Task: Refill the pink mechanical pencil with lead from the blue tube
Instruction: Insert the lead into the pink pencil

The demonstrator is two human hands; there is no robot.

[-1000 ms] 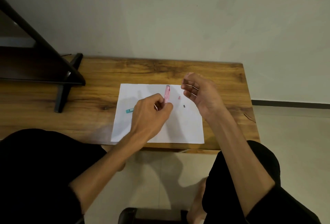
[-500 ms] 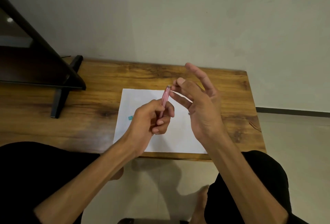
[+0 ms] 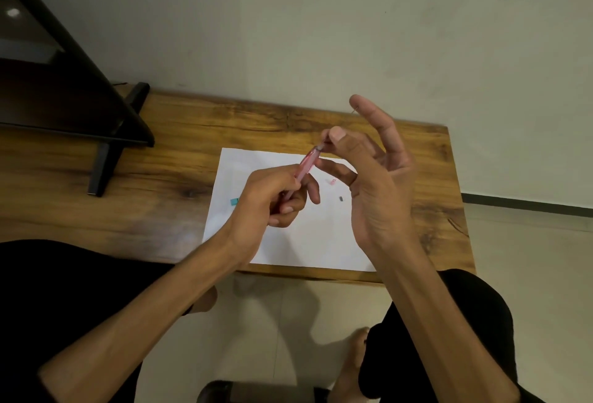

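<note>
My left hand (image 3: 272, 200) grips the pink mechanical pencil (image 3: 307, 162) by its lower barrel, tilted up and to the right above the white paper (image 3: 308, 242). My right hand (image 3: 375, 184) pinches thumb and forefinger at the pencil's open top end, where a thin lead seems to sit, too fine to make out; the other fingers are spread. Only an end of the blue tube (image 3: 234, 201) shows on the paper, the rest hidden behind my left hand. A small pink cap (image 3: 332, 181) and a small dark piece (image 3: 340, 199) lie on the paper between my hands.
The paper lies on a wooden table (image 3: 160, 158) against a pale wall. A dark stand (image 3: 106, 133) occupies the table's left end. My knees in black and a bare foot (image 3: 353, 357) are below the table's front edge.
My right hand came in from the right and closed its fingertips on the pencil's top end. My left hand lifted the pencil slightly and tilted it toward the right hand.
</note>
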